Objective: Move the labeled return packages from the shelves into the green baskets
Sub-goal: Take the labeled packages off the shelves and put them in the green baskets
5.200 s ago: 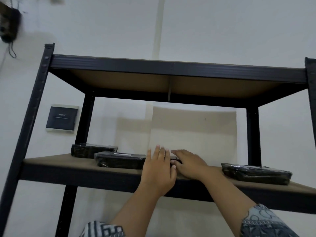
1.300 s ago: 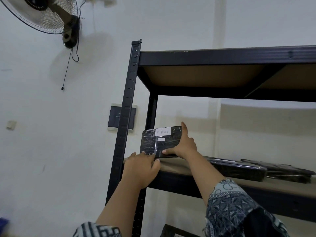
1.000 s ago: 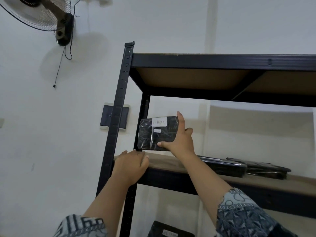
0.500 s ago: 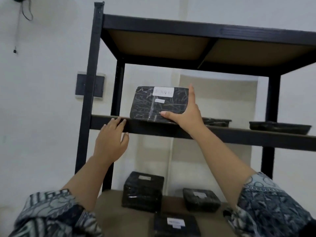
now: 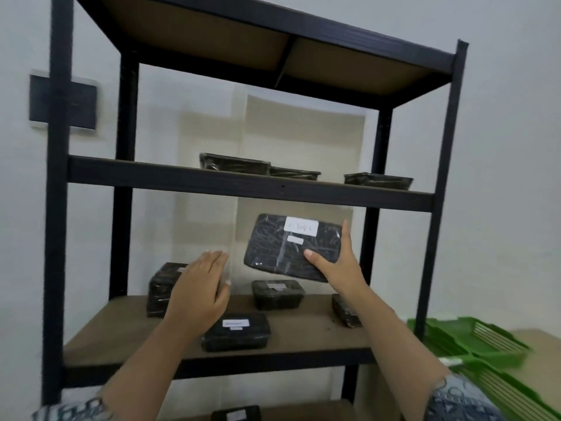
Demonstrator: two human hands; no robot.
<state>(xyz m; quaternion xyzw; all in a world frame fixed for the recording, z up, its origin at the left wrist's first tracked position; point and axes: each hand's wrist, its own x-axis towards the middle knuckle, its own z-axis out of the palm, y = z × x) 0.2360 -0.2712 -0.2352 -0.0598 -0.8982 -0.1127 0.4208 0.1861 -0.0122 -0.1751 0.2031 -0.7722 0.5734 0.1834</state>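
Observation:
My right hand point(image 5: 335, 265) grips a flat black wrapped package point(image 5: 285, 247) with a white label, held upright in front of the rack, between the upper and middle shelves. My left hand point(image 5: 198, 287) hovers with straight fingers to its left and holds nothing. Green baskets point(image 5: 476, 338) lie at the lower right, beside the rack. On the middle shelf point(image 5: 115, 326) sit several black labelled packages, one point(image 5: 236, 331) near the front edge.
The black metal rack point(image 5: 57, 208) has brown boards. Three flat black packages point(image 5: 233, 161) lie on the upper shelf. Another package point(image 5: 236, 414) shows on a shelf below. A dark wall panel point(image 5: 79, 103) hangs behind the left post.
My right hand lifted the labelled package off the upper shelf and brought it down and to the right. My left hand let go of the shelf edge. My view dropped, showing the baskets.

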